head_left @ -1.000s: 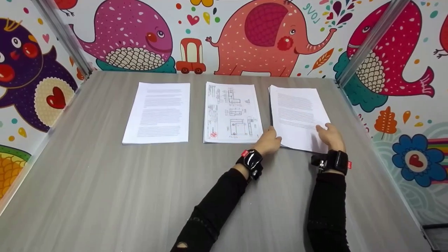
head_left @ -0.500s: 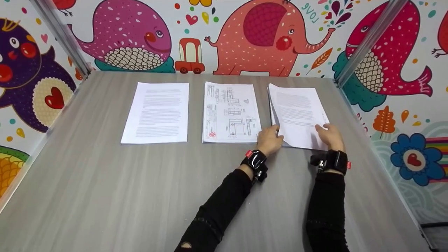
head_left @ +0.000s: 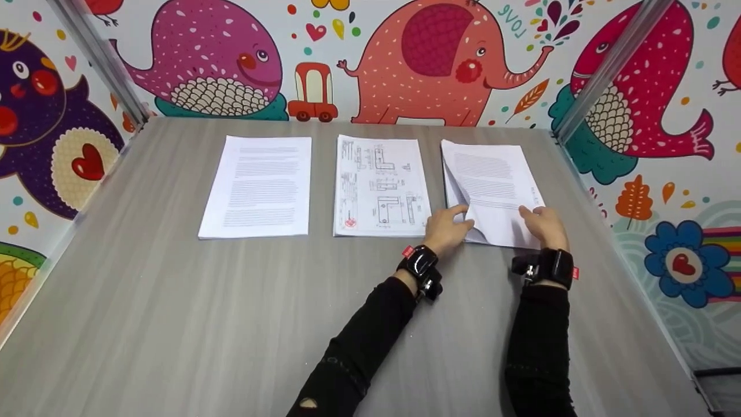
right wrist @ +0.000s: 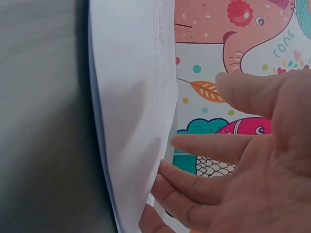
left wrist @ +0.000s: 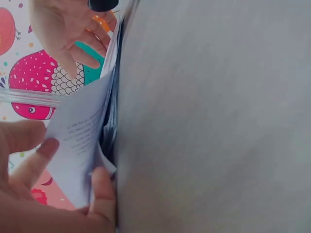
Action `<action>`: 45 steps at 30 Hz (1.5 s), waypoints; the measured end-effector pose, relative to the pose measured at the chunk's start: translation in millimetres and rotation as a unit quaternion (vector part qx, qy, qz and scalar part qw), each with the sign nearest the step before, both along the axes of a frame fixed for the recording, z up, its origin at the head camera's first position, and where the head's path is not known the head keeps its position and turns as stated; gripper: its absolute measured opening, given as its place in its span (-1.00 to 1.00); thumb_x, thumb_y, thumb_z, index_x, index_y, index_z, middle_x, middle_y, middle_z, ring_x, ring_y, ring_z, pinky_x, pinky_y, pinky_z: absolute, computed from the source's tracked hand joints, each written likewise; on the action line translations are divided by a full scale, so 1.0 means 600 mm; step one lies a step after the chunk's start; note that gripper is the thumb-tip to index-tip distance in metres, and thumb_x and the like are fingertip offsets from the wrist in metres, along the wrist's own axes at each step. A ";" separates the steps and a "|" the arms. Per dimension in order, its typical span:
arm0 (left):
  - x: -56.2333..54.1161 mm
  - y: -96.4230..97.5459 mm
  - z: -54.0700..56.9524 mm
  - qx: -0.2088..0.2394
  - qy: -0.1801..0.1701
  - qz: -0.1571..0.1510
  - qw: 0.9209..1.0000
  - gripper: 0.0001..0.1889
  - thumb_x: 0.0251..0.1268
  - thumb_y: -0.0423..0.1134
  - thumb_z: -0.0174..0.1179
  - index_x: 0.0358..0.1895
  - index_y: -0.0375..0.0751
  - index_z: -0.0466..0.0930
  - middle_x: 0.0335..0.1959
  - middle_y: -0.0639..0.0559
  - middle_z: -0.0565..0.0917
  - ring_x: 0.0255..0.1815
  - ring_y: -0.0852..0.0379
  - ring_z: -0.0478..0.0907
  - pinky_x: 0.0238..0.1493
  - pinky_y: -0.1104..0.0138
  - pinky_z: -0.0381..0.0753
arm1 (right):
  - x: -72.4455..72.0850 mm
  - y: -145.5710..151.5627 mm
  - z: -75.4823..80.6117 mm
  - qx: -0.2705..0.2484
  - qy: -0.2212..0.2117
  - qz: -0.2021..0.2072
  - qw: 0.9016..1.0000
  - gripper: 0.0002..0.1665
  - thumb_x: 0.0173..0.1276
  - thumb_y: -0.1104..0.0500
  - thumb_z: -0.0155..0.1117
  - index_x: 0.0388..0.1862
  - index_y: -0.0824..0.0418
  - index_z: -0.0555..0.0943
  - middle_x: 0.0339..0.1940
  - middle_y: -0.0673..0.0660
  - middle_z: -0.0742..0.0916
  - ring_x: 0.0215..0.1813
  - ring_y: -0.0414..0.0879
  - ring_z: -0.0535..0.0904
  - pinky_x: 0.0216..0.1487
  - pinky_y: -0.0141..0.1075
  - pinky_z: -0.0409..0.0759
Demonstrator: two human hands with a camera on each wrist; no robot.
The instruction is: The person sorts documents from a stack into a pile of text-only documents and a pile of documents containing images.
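Observation:
In the head view my left hand (head_left: 448, 230) is at the near left corner of the right-hand paper stack (head_left: 502, 168). Its thumb and fingertips hold up the edge of the top sheet of paper (left wrist: 80, 126), which bends away from the pages below. One lower finger (left wrist: 103, 187) reaches to the loose edges of the stack under it. My right hand (head_left: 544, 226) is at the stack's right edge, thumb over the page and fingers extended along the side. In the right wrist view its fingertips (right wrist: 167, 170) meet the paper's edge, the thumb standing apart.
A stack of technical drawings (head_left: 382, 185) with a red stamp lies just left of my left hand. Farther left is another stack of printed text (head_left: 260, 185). Walls with cartoon animals border the grey table (head_left: 231, 324) at the back and sides.
The top sheet's near left corner has lifted and curled to the right. My left hand has shifted slightly right with it. The right hand has stayed nearly in place.

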State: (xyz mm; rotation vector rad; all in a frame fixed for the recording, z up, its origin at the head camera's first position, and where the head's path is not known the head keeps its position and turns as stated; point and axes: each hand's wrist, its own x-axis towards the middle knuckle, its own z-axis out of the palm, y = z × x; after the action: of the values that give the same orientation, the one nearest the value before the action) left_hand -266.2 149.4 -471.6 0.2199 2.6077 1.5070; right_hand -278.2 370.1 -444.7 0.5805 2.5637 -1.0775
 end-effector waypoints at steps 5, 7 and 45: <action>-0.001 0.002 -0.001 0.087 -0.042 0.005 0.995 -0.71 0.29 -0.21 0.23 0.06 0.01 0.70 0.17 0.05 0.65 0.23 0.10 0.51 0.27 0.27 0.41 | 0.000 -0.002 0.000 0.001 -0.002 -0.005 1.000 -0.14 0.55 -0.15 -0.25 0.46 0.56 0.07 0.43 0.52 0.29 0.44 0.34 0.22 0.47 0.14 0.20; -0.001 0.003 -0.002 0.142 -0.056 0.010 0.988 -0.76 0.29 -0.27 0.22 -0.01 -0.08 0.72 0.03 0.03 0.68 0.09 0.14 0.53 0.15 0.32 0.45 | 0.000 -0.002 0.000 0.000 0.007 -0.003 1.000 -0.14 0.54 -0.15 -0.23 0.44 0.58 0.11 0.41 0.53 0.31 0.41 0.34 0.24 0.45 0.14 0.22; -0.029 -0.074 0.001 0.320 -0.179 0.002 0.930 -0.72 0.48 -0.49 -0.27 0.12 -0.31 0.35 -0.48 -0.13 0.59 -0.60 0.16 0.60 -0.56 0.44 0.52 | -0.006 -0.016 -0.003 0.001 0.032 0.058 0.998 -0.19 0.55 -0.03 -0.10 0.51 0.50 0.01 0.51 0.50 0.15 0.42 0.28 0.17 0.48 0.09 0.18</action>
State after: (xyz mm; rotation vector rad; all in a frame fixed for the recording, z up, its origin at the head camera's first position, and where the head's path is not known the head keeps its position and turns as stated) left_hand -283.4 105.1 -471.0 -0.0102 1.7788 2.1171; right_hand -281.7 360.2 -446.3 0.3975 2.6182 -1.0707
